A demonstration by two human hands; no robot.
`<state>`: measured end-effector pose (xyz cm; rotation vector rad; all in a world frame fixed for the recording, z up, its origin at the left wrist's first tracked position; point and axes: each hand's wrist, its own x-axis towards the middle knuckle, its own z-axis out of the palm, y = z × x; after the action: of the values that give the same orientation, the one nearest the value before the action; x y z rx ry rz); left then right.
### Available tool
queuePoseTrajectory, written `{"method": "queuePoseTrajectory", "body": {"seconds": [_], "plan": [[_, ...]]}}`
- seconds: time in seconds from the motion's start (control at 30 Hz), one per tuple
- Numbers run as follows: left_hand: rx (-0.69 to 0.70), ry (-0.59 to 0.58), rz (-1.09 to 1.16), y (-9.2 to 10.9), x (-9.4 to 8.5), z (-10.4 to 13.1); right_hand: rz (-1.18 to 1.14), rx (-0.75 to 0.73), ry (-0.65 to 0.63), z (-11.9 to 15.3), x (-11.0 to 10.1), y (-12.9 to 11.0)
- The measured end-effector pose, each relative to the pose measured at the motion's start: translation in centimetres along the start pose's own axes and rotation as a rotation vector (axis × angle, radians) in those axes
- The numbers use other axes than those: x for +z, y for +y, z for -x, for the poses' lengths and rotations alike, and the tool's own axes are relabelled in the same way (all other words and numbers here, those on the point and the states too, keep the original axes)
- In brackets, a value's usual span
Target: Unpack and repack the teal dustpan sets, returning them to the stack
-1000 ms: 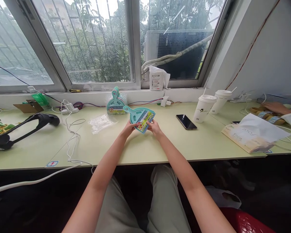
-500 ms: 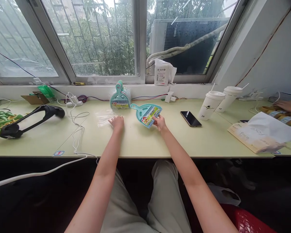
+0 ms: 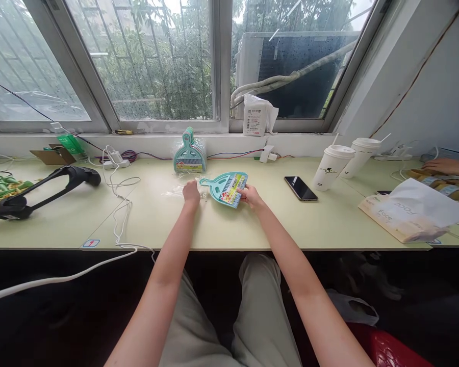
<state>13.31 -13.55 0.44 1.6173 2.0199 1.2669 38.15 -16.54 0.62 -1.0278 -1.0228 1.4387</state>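
My right hand [image 3: 250,195] grips a small teal dustpan with a brush [image 3: 221,187] by its wide end. Its handle points left, and a printed yellow-and-blue label card covers the bristles. The fingers of my left hand [image 3: 192,192] are closed on a clear plastic bag [image 3: 173,190], close to the dustpan's handle. That bag is crumpled, and its edges are hard to make out. Behind my hands, a stack of teal dustpan sets [image 3: 189,153] in clear wrapping stands against the window ledge.
A black phone [image 3: 301,188] lies right of my hands, with two white cups [image 3: 334,167] beyond it. Further right are a paper bag [image 3: 409,211] and another person's hand [image 3: 449,167]. On the left lie white cables [image 3: 118,204] and a black headset frame [image 3: 46,191].
My right hand has brought the dustpan a little left and turned it more level. My left hand has moved right, toward its handle, fingers now closed and the bag pulled along.
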Motion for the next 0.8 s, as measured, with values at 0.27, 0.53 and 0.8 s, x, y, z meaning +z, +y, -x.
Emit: {"method": "queuePoseTrajectory", "body": {"seconds": [0.27, 0.53, 0.8], "plan": [[0.145, 0.081, -0.012, 1.4, -0.3, 1.1, 0.006, -0.008, 0.138, 0.3, 0.3, -0.3], [0.330, -0.066, 0.166, 2.8, 0.4, 2.0, -0.005, -0.086, -0.016, 0.3, 1.1, 0.3], [0.273, 0.063, 0.351, 6.7, -0.3, 5.3, -0.181, -0.167, 0.148, -0.4, 0.2, 0.2]]}}
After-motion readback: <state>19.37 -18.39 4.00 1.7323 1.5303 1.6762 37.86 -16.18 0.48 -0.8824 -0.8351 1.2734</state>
